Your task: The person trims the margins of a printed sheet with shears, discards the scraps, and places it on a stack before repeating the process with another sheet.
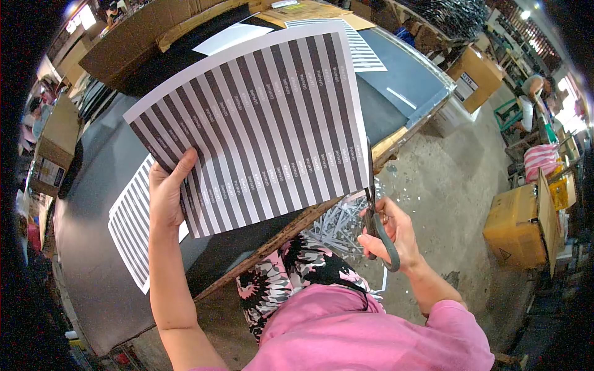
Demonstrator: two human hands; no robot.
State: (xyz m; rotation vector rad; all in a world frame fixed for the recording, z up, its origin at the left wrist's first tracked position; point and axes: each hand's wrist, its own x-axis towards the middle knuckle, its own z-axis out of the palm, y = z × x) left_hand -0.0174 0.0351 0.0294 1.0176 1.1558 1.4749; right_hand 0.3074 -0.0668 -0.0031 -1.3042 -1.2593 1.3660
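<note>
A large paper sheet (266,123) printed with dark and white stripes and small lettering is held up over the table. My left hand (170,188) pinches its lower left edge, thumb on the printed face. In my right hand (393,232) is a pair of dark-handled scissors (385,238), its blades pointing up along the sheet's right edge near the lower right corner. More striped sheets (133,222) lie on the table to the left, partly behind my left forearm.
The dark-topped table (93,247) has a wooden edge. Another striped sheet (365,52) and a white sheet (232,37) lie at its far side. Paper strips (337,226) litter the floor beside my legs. Cardboard boxes (516,226) stand right; a person (535,93) is farther back.
</note>
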